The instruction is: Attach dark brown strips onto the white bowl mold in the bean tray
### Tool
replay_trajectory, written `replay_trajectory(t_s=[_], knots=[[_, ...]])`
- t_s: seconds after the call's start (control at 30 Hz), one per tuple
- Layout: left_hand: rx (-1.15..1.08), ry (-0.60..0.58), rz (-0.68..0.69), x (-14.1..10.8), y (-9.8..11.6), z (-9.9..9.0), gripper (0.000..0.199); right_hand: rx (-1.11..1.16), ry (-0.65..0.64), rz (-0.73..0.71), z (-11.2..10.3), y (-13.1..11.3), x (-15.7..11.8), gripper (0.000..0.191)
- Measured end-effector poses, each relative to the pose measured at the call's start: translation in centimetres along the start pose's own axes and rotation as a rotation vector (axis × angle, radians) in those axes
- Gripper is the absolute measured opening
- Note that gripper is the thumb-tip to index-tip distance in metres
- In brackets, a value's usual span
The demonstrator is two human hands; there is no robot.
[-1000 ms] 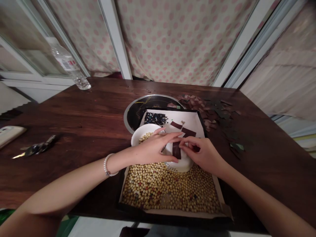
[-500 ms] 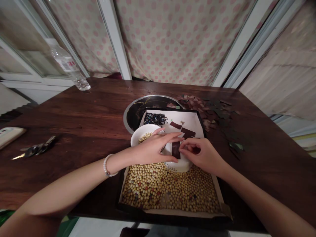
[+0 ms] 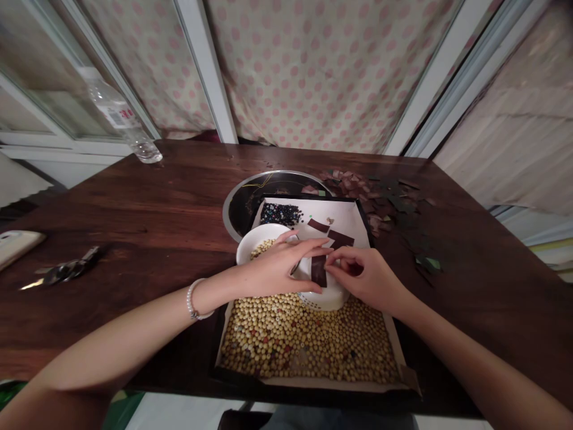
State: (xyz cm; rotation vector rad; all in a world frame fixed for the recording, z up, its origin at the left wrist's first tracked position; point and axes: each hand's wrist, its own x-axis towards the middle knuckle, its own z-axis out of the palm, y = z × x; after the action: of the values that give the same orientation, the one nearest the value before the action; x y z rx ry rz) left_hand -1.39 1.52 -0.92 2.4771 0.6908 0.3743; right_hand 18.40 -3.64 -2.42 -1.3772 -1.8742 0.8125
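Observation:
My left hand (image 3: 280, 269) curls over a white perforated dish (image 3: 323, 300), its fingers reaching across the dish's top. My right hand (image 3: 360, 278) pinches at a dark brown strip (image 3: 319, 271) that lies against the dish, and the fingertips hide part of it. Behind my left hand is a white bowl (image 3: 258, 248) holding tan beads. The dish stands on tan beads (image 3: 308, 343) that fill the near part of a black tray (image 3: 308, 382). On the tray's white paper lie dark beads (image 3: 277, 214) and two more brown strips (image 3: 319, 225).
Brown and dark green scraps (image 3: 376, 200) are scattered on the wooden table (image 3: 147, 203) behind and right of the tray. A round black hob (image 3: 244, 206) sits under the tray's far edge. Scissors (image 3: 67, 273), a white remote (image 3: 15, 246) and a plastic bottle (image 3: 120, 116) stand left.
My hands and the strip stay in nearly the same pose. The whole view has drifted slightly, with the table and tray sitting a little higher in the frame.

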Motion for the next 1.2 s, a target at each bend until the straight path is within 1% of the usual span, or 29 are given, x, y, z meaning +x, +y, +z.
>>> replay_trajectory(t_s=[0.07,0.13,0.3,0.33,0.43,0.47,0.5,0.6,0.63,0.67,0.77,0.8,0.83,0.93,1.0,1.07,1.13,1.17,1.2], knots=[[-0.002,0.0,0.009,0.0,-0.01,0.01,0.074,0.033,-0.062,0.006,-0.12,0.1,0.07,0.009],[-0.005,-0.005,0.013,0.0,0.02,0.0,0.073,0.06,-0.086,0.023,-0.2,0.13,0.11,0.009],[-0.01,-0.013,0.0,0.0,0.1,-0.05,0.073,0.063,0.029,0.054,-0.14,-0.06,0.08,0.009],[-0.012,-0.013,-0.002,0.0,0.11,-0.07,0.073,0.059,0.018,0.047,-0.13,-0.11,0.03,0.009],[-0.018,-0.015,0.001,0.01,0.15,-0.1,0.072,0.059,-0.096,0.018,-0.14,-0.16,-0.14,0.009],[-0.019,-0.015,0.004,0.01,0.16,-0.11,0.072,0.058,-0.111,0.014,-0.14,-0.13,-0.15,0.009],[-0.02,-0.013,0.006,0.0,0.17,-0.11,0.073,0.056,-0.098,0.015,-0.11,-0.09,-0.14,0.009],[-0.02,-0.008,-0.001,-0.02,0.19,-0.14,0.073,0.05,0.034,0.032,-0.02,-0.01,-0.02,0.009],[-0.021,-0.009,-0.004,-0.02,0.2,-0.16,0.073,0.052,0.054,0.035,0.0,-0.02,0.0,0.01],[-0.021,-0.011,-0.006,-0.02,0.21,-0.19,0.073,0.057,0.041,0.034,0.0,-0.04,0.02,0.01],[-0.014,-0.023,-0.005,0.0,0.25,-0.29,0.071,0.079,-0.078,0.013,-0.07,-0.09,0.02,0.01],[-0.011,-0.027,-0.004,0.0,0.26,-0.31,0.071,0.082,-0.09,0.009,-0.1,-0.06,0.04,0.009],[-0.008,-0.029,-0.002,0.01,0.28,-0.32,0.071,0.081,-0.075,0.013,-0.11,-0.02,0.08,0.009],[-0.005,-0.033,-0.001,0.02,0.3,-0.29,0.071,0.069,0.044,0.043,-0.08,0.11,0.23,0.009],[-0.001,-0.03,-0.005,0.02,0.29,-0.27,0.071,0.072,0.088,0.045,-0.04,0.04,0.22,0.01],[0.002,-0.025,-0.009,0.01,0.27,-0.27,0.072,0.074,0.05,0.006,0.03,-0.18,0.09,0.01],[0.003,-0.026,-0.007,0.01,0.25,-0.3,0.072,0.044,-0.028,-0.053,0.13,-0.44,-0.07,0.01],[0.005,-0.026,-0.006,0.0,0.26,-0.32,0.072,0.015,-0.05,-0.072,0.19,-0.53,-0.13,0.01],[0.006,-0.025,-0.007,0.0,0.26,-0.33,0.071,-0.021,-0.046,-0.081,0.24,-0.58,-0.17,0.01]])
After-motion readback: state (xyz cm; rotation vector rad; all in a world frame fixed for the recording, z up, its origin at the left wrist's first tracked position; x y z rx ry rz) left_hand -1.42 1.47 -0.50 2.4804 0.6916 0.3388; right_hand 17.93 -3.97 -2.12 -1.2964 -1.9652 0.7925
